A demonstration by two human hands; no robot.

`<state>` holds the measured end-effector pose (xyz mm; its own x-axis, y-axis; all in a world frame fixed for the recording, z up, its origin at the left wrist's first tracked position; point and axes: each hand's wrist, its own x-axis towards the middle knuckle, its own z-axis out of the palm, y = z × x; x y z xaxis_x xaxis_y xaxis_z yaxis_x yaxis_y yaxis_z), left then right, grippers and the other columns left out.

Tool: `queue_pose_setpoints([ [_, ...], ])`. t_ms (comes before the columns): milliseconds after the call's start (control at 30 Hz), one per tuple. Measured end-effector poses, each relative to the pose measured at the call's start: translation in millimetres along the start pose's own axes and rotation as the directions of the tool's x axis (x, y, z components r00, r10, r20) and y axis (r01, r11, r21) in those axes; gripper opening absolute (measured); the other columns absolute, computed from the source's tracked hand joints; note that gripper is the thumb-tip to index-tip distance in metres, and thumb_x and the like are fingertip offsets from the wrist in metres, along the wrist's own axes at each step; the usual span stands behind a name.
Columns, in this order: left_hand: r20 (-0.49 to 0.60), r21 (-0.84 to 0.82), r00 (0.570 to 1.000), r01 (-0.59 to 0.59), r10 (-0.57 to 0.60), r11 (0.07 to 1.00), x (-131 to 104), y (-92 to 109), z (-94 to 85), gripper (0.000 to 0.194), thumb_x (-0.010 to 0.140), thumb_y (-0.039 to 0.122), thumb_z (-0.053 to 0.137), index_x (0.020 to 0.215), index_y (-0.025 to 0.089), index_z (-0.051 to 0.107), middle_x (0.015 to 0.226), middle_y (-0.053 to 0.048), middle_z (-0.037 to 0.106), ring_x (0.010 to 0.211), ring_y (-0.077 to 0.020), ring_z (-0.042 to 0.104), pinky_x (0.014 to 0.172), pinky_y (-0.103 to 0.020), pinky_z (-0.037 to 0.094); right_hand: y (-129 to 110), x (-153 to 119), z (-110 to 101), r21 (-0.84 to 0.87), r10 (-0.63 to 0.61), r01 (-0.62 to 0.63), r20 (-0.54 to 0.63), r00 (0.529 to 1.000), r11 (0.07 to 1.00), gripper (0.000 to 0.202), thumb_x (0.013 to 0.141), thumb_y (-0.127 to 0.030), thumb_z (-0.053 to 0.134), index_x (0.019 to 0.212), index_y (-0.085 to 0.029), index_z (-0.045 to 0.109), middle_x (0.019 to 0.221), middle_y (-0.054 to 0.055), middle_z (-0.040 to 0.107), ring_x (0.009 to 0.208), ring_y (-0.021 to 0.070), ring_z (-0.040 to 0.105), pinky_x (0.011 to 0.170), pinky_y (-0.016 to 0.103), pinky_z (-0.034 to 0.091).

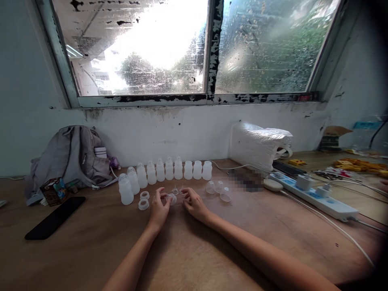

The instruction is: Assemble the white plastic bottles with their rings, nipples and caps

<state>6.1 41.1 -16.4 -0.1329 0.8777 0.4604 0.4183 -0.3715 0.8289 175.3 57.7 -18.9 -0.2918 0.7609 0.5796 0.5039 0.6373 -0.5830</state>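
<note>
My left hand (160,208) is closed on a small translucent bottle nipple (172,199), pinched between thumb and fingers just above the table. To its right, my right hand (195,205) is loosely curled, its thumb and index finger apart. Its fingertips are beside a clear nipple (182,190), and I cannot tell whether they touch it. Another clear nipple (175,190) stands between the hands. Two white collar rings (143,204) lie left of my left hand. Behind, a curved row holds several frosted baby bottles with tops (125,190) and three topless bottles (197,170).
Several clear dome caps (225,195) lie to the right. A black phone (55,218), small box (54,191) and grey backpack (71,155) are at left. On the right are a white power strip (315,197), cables, a round white pad (273,185) and a wrapped white package (257,145).
</note>
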Motion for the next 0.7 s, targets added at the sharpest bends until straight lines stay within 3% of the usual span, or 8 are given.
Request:
queue_pose_setpoints([
  [100,0.009,0.083,0.999,-0.048,0.048,0.995,-0.6,0.5,0.3,0.033,0.072,0.026,0.053,0.103,0.017,0.048,0.086,-0.006,0.059,0.084,-0.0182,0.055,0.079,-0.034,0.04,10.3,1.6,-0.1,-0.043,0.048,-0.05,-0.031,0.998,0.998,0.029,0.066,-0.006,0.041,0.092,-0.017,0.048,0.085,0.004,0.051,0.067,0.0112,0.049,0.065,0.025,0.043],
  [233,0.049,0.151,0.991,-0.13,0.124,0.98,-1.6,3.5,1.5,0.02,0.072,0.025,0.052,0.09,0.017,0.057,0.085,-0.006,0.059,0.083,-0.0192,0.053,0.078,-0.034,0.04,26.0,11.4,-3.0,-0.112,0.116,-0.124,-0.077,0.99,0.986,0.038,0.066,-0.008,0.041,0.103,-0.015,0.044,0.082,0.004,0.05,0.06,0.0101,0.048,0.062,0.024,0.042],
  [467,0.104,0.174,0.982,-0.171,0.154,0.97,-2.3,8.0,-1.5,0.016,0.075,0.026,0.049,0.083,0.018,0.06,0.083,-0.006,0.057,0.081,-0.0203,0.05,0.075,-0.034,0.038,54.1,74.9,-28.6,-0.33,0.229,-0.268,-0.152,0.961,0.905,0.058,0.071,-0.012,0.041,0.127,-0.016,0.026,0.071,0.002,0.056,0.066,0.0159,0.053,0.065,0.027,0.039],
  [600,0.104,0.195,0.981,-0.184,0.166,0.963,-2.0,9.2,-3.1,0.017,0.077,0.027,0.047,0.084,0.018,0.06,0.084,-0.006,0.057,0.081,-0.0202,0.05,0.076,-0.033,0.037,60.0,109.3,-42.1,-0.447,0.318,-0.347,-0.141,0.937,0.824,0.051,0.074,-0.015,0.043,0.125,-0.016,0.034,0.077,0.007,0.059,0.074,0.0181,0.055,0.066,0.027,0.037],
  [700,0.082,0.19,0.981,-0.188,0.175,0.964,-0.8,8.0,-3.7,0.018,0.079,0.029,0.045,0.086,0.019,0.059,0.085,-0.006,0.058,0.082,-0.02,0.05,0.076,-0.033,0.037,60.1,118.7,-44.2,-0.479,0.335,-0.352,-0.124,0.934,0.805,0.041,0.075,-0.019,0.046,0.116,-0.016,0.043,0.084,0.009,0.059,0.078,0.0185,0.054,0.066,0.026,0.037],
])
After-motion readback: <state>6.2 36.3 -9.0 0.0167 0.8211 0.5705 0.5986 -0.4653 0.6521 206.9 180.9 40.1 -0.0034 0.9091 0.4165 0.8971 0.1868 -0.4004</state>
